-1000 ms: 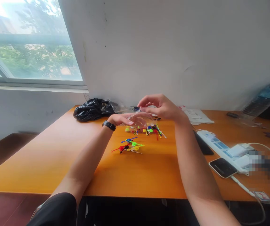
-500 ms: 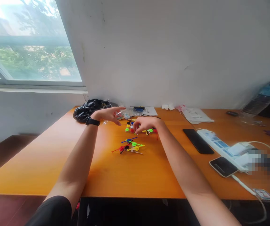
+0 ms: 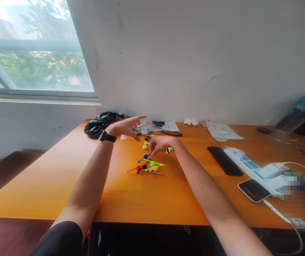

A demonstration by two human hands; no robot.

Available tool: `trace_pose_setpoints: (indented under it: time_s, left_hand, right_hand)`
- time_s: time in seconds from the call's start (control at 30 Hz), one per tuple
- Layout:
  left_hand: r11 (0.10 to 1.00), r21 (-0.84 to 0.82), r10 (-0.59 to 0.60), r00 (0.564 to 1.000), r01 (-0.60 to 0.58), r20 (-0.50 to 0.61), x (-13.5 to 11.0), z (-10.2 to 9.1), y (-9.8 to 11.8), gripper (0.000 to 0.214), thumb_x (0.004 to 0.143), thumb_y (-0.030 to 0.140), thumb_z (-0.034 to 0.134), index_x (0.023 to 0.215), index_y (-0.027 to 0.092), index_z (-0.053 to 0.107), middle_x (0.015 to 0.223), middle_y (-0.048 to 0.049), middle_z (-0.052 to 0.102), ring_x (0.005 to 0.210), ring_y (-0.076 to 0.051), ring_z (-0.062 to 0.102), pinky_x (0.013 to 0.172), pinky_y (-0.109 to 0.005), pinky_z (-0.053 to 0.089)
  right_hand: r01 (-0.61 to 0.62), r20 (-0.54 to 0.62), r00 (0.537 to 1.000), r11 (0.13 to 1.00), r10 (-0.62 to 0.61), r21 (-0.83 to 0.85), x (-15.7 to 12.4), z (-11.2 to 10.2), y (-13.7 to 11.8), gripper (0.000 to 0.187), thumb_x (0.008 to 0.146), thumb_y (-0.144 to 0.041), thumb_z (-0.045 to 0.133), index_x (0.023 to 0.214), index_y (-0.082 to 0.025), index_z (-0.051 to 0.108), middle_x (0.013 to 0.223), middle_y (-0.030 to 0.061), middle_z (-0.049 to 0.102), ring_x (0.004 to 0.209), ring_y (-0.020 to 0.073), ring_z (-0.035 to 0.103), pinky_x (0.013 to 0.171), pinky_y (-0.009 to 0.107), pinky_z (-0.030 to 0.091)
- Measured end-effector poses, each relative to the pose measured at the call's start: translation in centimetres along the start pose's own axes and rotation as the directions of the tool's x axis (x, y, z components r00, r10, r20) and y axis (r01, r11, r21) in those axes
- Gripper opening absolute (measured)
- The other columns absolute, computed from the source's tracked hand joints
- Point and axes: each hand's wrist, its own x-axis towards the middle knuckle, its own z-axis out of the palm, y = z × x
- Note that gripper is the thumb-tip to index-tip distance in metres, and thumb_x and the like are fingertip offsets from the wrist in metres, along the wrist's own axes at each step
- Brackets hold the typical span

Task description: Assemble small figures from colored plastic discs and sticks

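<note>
My right hand [image 3: 159, 144] reaches over the middle of the table, thumb and fingertips pinched on one end of a blue plastic arrow spinner [image 3: 145, 156]. Just in front of it lie other arrow pieces: a green one [image 3: 152, 163], a yellow one [image 3: 155, 168] and a red one [image 3: 137, 168], with black arrow parts partly hidden among them. My left hand [image 3: 128, 128], wearing a black watch [image 3: 107, 137], hovers open with fingers spread near clear plastic packaging [image 3: 150, 125]. Behind my right hand, small coloured round pieces [image 3: 145, 147] show in part.
A black plastic bag [image 3: 99, 125] is at the back left. White paper [image 3: 170, 126] and a white plastic bag [image 3: 220, 131] lie near the wall. To the right are a black phone [image 3: 224, 160], a power strip [image 3: 244, 165] with cables, and a white-edged device [image 3: 254, 190].
My right hand has come nearer and now pinches the blue arrow spinner, which is tilted slightly. My left hand has shifted a little to the right, still open.
</note>
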Motion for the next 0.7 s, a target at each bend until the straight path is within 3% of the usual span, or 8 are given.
trace_pose_setpoints:
  time_s: [0.2,0.37,0.43,0.53,0.6,0.63,0.7]
  left_hand:
    - [0.999,0.044,0.002,0.994,0.002,-0.109,0.1,-0.6,0.5,0.127,0.066,0.052,0.093,0.170,0.024,0.027,0.138,-0.0163,0.063,0.115,-0.030,0.064,0.094,-0.038,0.055]
    - [0.994,0.104,0.011,0.978,0.012,-0.210,0.3,-0.6,1.2,0.129,0.064,0.048,0.095,0.171,0.025,0.026,0.139,-0.0161,0.059,0.114,-0.031,0.061,0.098,-0.043,0.053]
    - [0.990,0.139,0.032,0.970,0.003,-0.243,0.5,-0.3,1.4,0.129,0.064,0.046,0.095,0.171,0.027,0.025,0.135,-0.0148,0.060,0.112,-0.031,0.061,0.099,-0.044,0.052]
    - [0.982,0.190,0.064,0.958,-0.010,-0.280,0.9,0.3,1.9,0.126,0.066,0.046,0.095,0.170,0.029,0.027,0.132,-0.0134,0.060,0.112,-0.031,0.060,0.099,-0.045,0.051]
    - [0.976,0.217,0.086,0.951,-0.021,-0.297,1.1,0.8,2.3,0.123,0.068,0.046,0.094,0.170,0.030,0.027,0.131,-0.0132,0.059,0.113,-0.031,0.060,0.100,-0.045,0.050]
    - [0.973,0.228,0.095,0.948,-0.025,-0.302,1.3,1.0,2.5,0.122,0.069,0.046,0.093,0.170,0.030,0.027,0.131,-0.0131,0.058,0.113,-0.032,0.059,0.100,-0.045,0.049]
    - [0.968,0.249,0.107,0.945,-0.028,-0.309,1.7,1.4,3.1,0.121,0.070,0.044,0.093,0.170,0.030,0.026,0.131,-0.0129,0.058,0.114,-0.032,0.059,0.100,-0.045,0.048]
  right_hand:
    - [0.194,-0.228,0.961,0.967,-0.154,0.165,-3.1,-2.2,-0.6,0.032,0.082,-0.049,0.086,0.095,-0.019,0.086,0.092,0.0061,0.077,0.081,0.0230,0.067,0.064,0.026,0.044]
    - [0.362,-0.426,0.866,0.916,-0.262,0.171,-8.7,-4.2,-1.9,0.040,0.087,-0.056,0.080,0.097,-0.018,0.083,0.089,0.0057,0.073,0.081,0.0223,0.064,0.069,0.029,0.046]
    - [0.396,-0.578,0.782,0.902,-0.233,0.173,-10.9,-4.9,-2.4,0.039,0.090,-0.058,0.078,0.096,-0.020,0.080,0.089,0.0044,0.072,0.081,0.0218,0.062,0.071,0.031,0.047]
    - [0.368,-0.804,0.584,0.920,-0.115,0.135,-12.6,-5.4,-2.8,0.036,0.093,-0.058,0.073,0.091,-0.022,0.074,0.081,0.0022,0.065,0.076,0.0212,0.058,0.070,0.032,0.047]
    - [0.303,-0.884,0.464,0.949,-0.064,0.090,-12.6,-5.6,-2.7,0.034,0.094,-0.055,0.071,0.086,-0.022,0.071,0.078,0.0022,0.062,0.073,0.0214,0.056,0.068,0.033,0.046]
    - [0.266,-0.903,0.426,0.962,-0.056,0.066,-12.3,-5.6,-2.6,0.033,0.094,-0.054,0.070,0.084,-0.022,0.071,0.077,0.0027,0.062,0.073,0.0217,0.056,0.068,0.033,0.045]
    - [0.201,-0.915,0.399,0.979,-0.060,0.023,-11.5,-5.5,-2.4,0.031,0.093,-0.049,0.070,0.081,-0.021,0.071,0.076,0.0037,0.063,0.072,0.0221,0.056,0.066,0.034,0.044]
